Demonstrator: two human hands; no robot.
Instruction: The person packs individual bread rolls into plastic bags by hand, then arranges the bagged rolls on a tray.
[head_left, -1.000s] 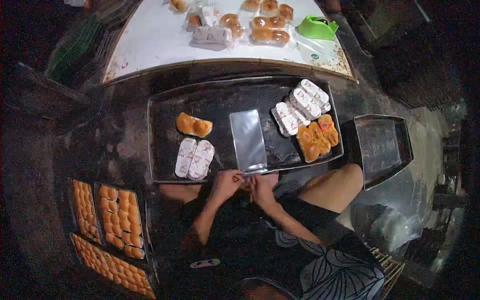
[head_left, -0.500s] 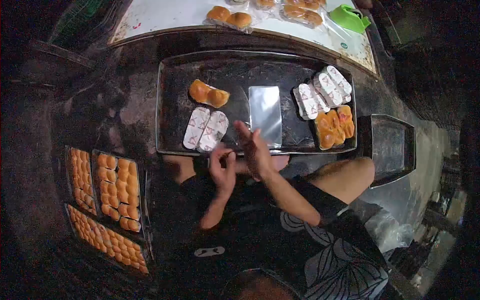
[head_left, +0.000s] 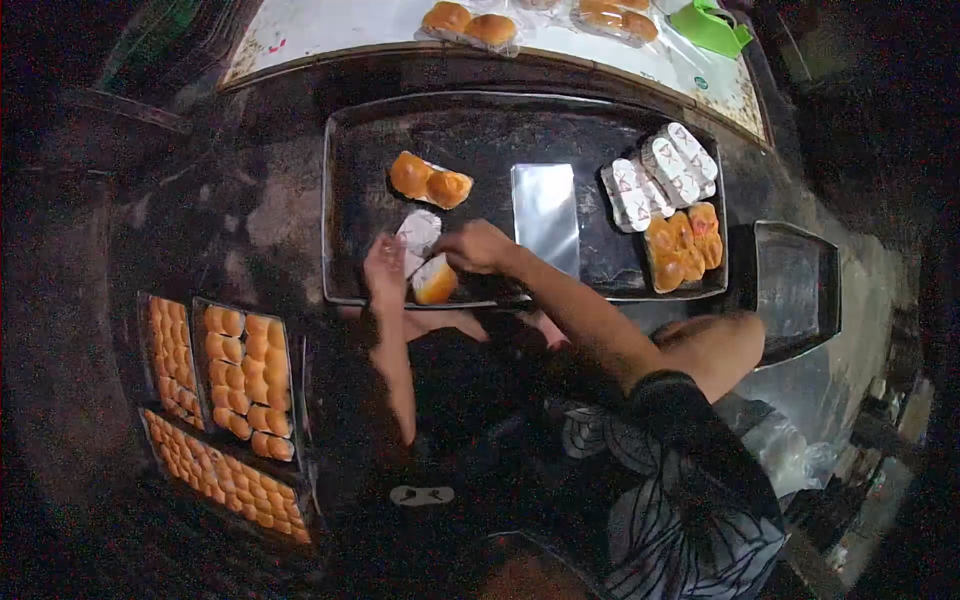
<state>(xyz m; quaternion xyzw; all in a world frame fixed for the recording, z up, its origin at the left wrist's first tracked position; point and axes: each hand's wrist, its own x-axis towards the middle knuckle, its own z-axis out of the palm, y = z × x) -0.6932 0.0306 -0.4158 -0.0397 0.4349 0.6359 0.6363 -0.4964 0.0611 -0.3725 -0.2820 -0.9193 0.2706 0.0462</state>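
Note:
Low in the left part of a dark metal tray, a golden bun [head_left: 435, 281] shows beside a white printed paper liner [head_left: 420, 231]. My left hand [head_left: 385, 265] has its fingers bent at the left edge of the bun in its liner. From the right, my right hand [head_left: 480, 247] pinches the same bun's upper edge; its fingertips are partly hidden. Just above lies a joined pair of buns [head_left: 430, 181], top side up. A stack of clear plastic bags [head_left: 546, 215] lies flat right of my right hand.
The large tray [head_left: 520, 97] holds paper-lined buns [head_left: 660, 178] and golden buns [head_left: 684, 248] at its right end. Bun-filled trays [head_left: 248, 375] stand lower left. A white table [head_left: 340, 35] with bagged buns and a green dispenser [head_left: 712, 28] is beyond. A smaller tray [head_left: 797, 290] sits right.
Both hands have moved up and left onto the paper-lined buns, which lay with printed undersides up. A golden bun surface now shows there. The view has shifted slightly.

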